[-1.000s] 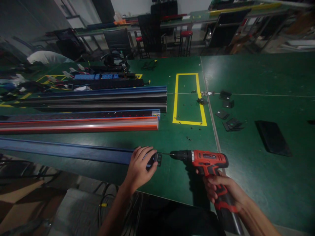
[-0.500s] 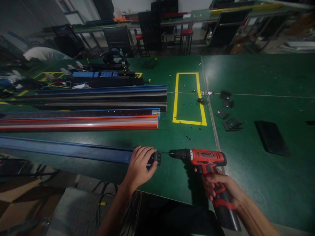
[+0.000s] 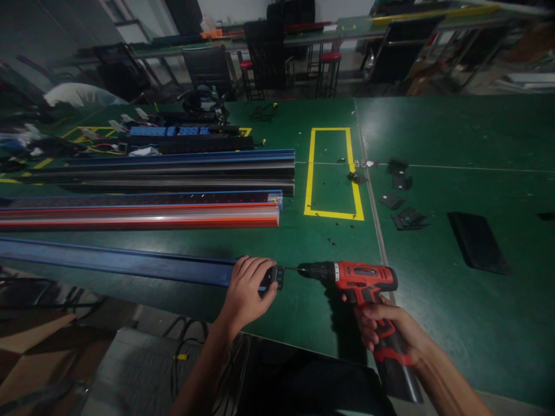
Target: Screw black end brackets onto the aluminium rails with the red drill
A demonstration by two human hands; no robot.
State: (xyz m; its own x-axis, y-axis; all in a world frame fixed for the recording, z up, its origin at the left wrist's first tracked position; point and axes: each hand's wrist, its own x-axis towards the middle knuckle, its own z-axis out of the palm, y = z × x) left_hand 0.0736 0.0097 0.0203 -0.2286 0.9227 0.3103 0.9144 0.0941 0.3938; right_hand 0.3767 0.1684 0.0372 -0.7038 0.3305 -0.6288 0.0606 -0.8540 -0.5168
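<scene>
My left hand [image 3: 249, 289] is wrapped over the right end of a long blue channel [image 3: 130, 263], its fingers on the far side and thumb on the near side. A small black end plate [image 3: 278, 278] with cut-outs sticks out past that end. My right hand [image 3: 385, 329] grips the handle of a red and black cordless drill [image 3: 364, 275], which points left. Its long thin bit reaches the end plate; the exact contact at the tip is too small to tell.
Beyond the channel lie an orange-edged profile [image 3: 173, 218] and dark profiles [image 3: 195, 172]. A yellow tape rectangle [image 3: 309, 173] marks the green table [image 3: 455, 312], with small screws about. Black plates [image 3: 409, 218] and a black flat object [image 3: 478, 241] lie to the right.
</scene>
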